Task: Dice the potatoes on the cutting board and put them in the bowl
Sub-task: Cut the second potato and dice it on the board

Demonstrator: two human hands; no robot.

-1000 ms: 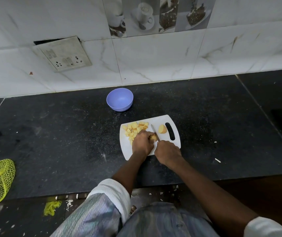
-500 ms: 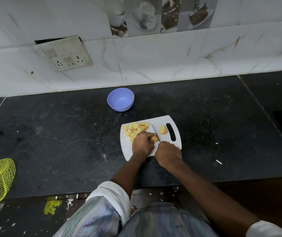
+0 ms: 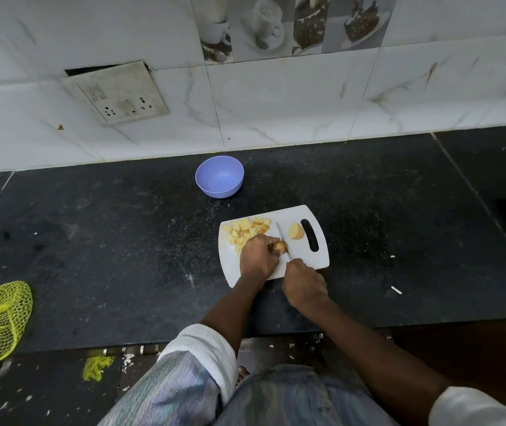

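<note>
Holding the potato piece (image 3: 280, 247) down on the cutting board (image 3: 299, 256), my left hand (image 3: 257, 258) curls over it; right hand (image 3: 304, 285) grips the knife (image 3: 283, 239). Firm, wet-slick flesh, I judge: pin it flat-side down.

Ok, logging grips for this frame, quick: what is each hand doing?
Left hand: holding the potato piece on the cutting board.
Right hand: gripping the knife.
</note>
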